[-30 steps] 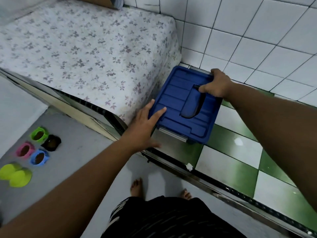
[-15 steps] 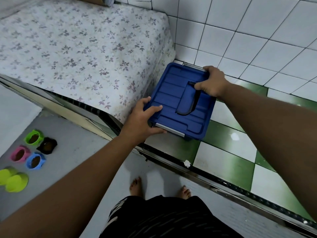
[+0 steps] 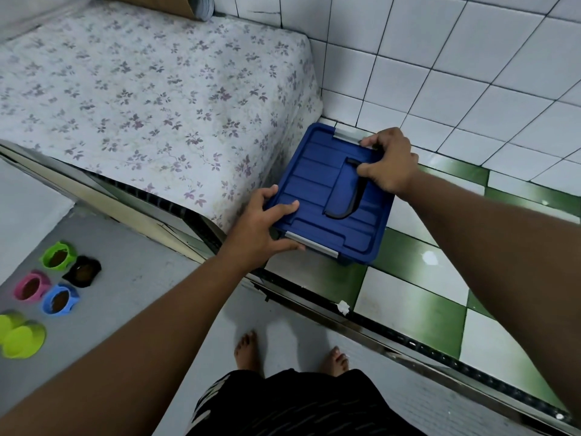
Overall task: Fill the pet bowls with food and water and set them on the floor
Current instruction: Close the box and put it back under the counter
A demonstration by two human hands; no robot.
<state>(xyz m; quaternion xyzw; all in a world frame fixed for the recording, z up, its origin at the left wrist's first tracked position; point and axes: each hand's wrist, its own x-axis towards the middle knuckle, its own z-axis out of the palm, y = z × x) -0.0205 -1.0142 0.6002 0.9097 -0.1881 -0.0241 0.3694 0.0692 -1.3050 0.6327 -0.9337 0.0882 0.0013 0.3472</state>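
Gripping the blue bin [image 3: 327, 190]: left hand [image 3: 261, 228] near corner, right hand [image 3: 390, 162] apparently far edge.

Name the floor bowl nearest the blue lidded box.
The small black bowl of brown food: it lies closer to the blue lidded box than the green bowl, pink bowl and blue bowl beside it.

Four filled bowls [image 3: 58, 256] [image 3: 82, 272] [image 3: 31, 286] [image 3: 59, 300], one lime double bowl [image 3: 20, 336], one blue box [image 3: 317, 187] and two bare feet [image 3: 246, 350] [image 3: 338, 360] are counted.
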